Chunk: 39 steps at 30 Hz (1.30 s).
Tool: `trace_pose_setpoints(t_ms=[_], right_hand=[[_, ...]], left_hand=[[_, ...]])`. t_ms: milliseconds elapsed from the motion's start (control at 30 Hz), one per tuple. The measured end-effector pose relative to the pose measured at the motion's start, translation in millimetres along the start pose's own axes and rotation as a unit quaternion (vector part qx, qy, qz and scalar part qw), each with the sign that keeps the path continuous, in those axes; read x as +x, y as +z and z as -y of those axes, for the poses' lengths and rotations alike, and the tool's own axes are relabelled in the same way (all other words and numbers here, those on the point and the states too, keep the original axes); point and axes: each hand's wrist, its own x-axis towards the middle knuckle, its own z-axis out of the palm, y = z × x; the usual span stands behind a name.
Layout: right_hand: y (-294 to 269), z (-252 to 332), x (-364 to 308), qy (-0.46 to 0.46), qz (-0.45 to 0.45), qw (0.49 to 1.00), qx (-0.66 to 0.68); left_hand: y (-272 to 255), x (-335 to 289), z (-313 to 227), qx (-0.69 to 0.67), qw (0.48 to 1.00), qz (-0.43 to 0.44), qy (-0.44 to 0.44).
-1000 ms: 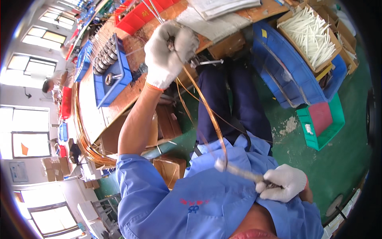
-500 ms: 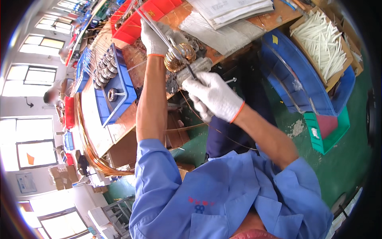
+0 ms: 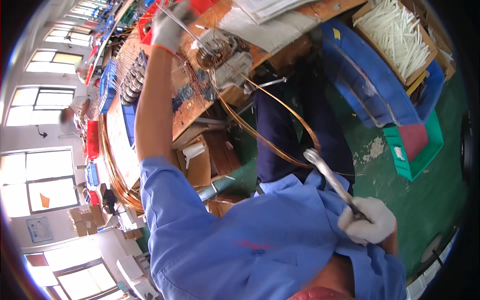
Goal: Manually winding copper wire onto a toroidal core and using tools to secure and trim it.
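Note:
My right hand (image 3: pixel 367 220), in a white glove, is closed around the dark grip of a metal hook-like tool (image 3: pixel 331 179), held low at my right side. The tool's tip meets the end of a long copper wire loop (image 3: pixel 260 137). That loop runs from a ring-shaped copper-wound coil (image 3: pixel 212 55) at the bench edge. My gloved left hand (image 3: pixel 169 29) is raised above the bench, beside a thin metal rod (image 3: pixel 182 24) slanting toward the coil. Motion smears the left fingers, so their grip is unclear.
Wound coils (image 3: pixel 132 82) stand in a row on the left of the bench, near a red bin (image 3: pixel 199 6). Papers (image 3: pixel 272 10) lie at the back. To the right are a blue bin (image 3: pixel 355 82), a box of white tubes (image 3: pixel 395 40) and a green bin (image 3: pixel 417 155).
My right hand has pulled back from the coil toward my right side with the tool, and the copper wire now stretches out in a long loop. My left hand has moved up and left.

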Motion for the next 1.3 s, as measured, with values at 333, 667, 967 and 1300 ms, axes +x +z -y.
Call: trace_pose_setpoints(t_ms=[333, 667, 967, 1300], right_hand=[[-29, 9, 4, -0.408, 0.012, 0.897, 0.167], [1, 88, 149, -0.113, -0.026, 0.993, -0.018], [33, 144, 281, -0.196, 0.094, 0.954, 0.204], [1, 24, 54, 0.05, 0.07, 0.996, 0.011]], left_hand=[[54, -35, -140, -0.128, 0.705, 0.697, -0.002], [10, -5, -34, -0.518, 0.806, 0.236, -0.158], [39, -22, 46, -0.593, 0.76, 0.009, -0.263], [31, -6, -114, 0.231, 0.942, 0.171, 0.174]])
